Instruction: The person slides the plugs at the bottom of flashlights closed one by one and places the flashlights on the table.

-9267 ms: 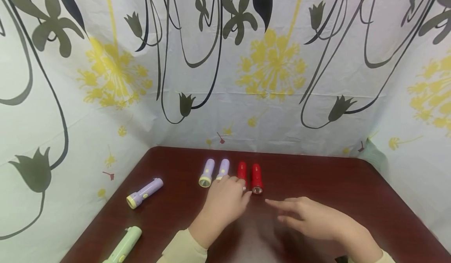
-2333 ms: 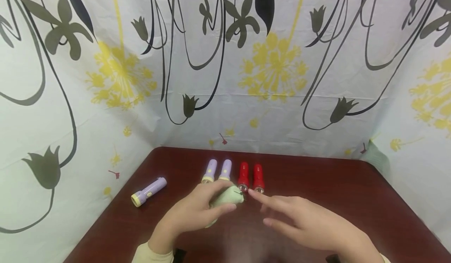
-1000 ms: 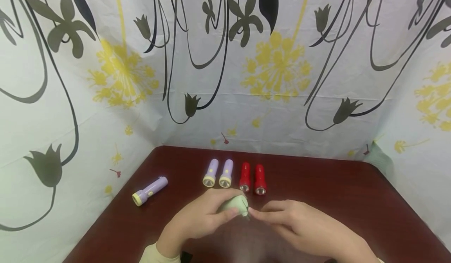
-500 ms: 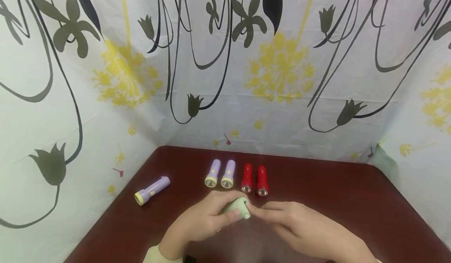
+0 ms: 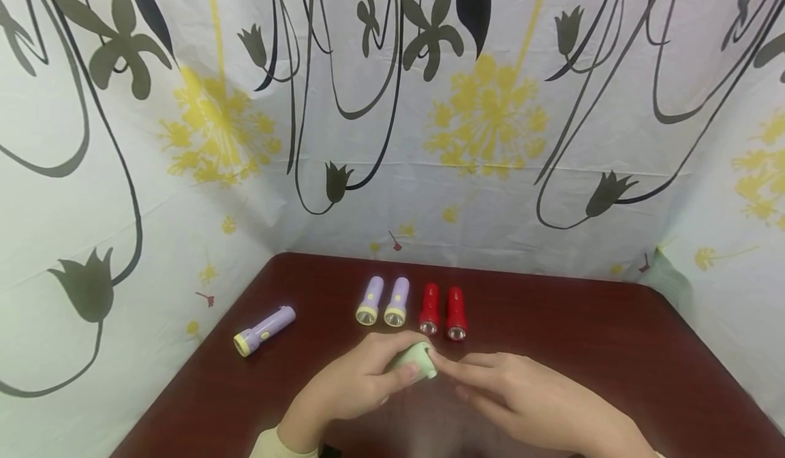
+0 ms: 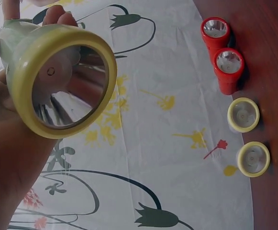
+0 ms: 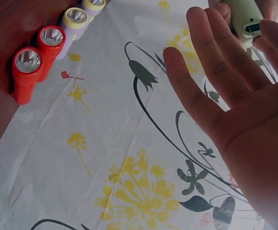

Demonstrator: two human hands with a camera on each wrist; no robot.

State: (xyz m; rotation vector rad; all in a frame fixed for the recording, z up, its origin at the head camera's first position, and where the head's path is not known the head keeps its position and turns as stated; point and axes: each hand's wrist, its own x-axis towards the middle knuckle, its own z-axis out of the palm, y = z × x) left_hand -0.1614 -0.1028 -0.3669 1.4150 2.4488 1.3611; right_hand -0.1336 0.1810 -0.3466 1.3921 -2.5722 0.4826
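Note:
My left hand [image 5: 356,374] grips a light green flashlight [image 5: 415,361], its tail end turned toward my right hand. In the left wrist view the flashlight's wide yellow rim [image 6: 107,91] and shiny reflector face the camera. A dark slot [image 7: 253,28] shows on its tail end in the right wrist view. My right hand [image 5: 527,393] has its fingers mostly straight, with the index fingertip right at the tail end. Beyond the hands stand two lilac flashlights [image 5: 397,302] with yellow rims and two red flashlights [image 5: 456,313], side by side in a row.
Another lilac flashlight [image 5: 264,332] lies at an angle on the left of the dark red-brown table [image 5: 564,328]. A white cloth [image 5: 380,226] printed with flowers hangs around the back and sides.
The green flashlight lay at the table's front left; my left hand has since picked it up and brought it to the middle. My right index finger has moved to its tail end.

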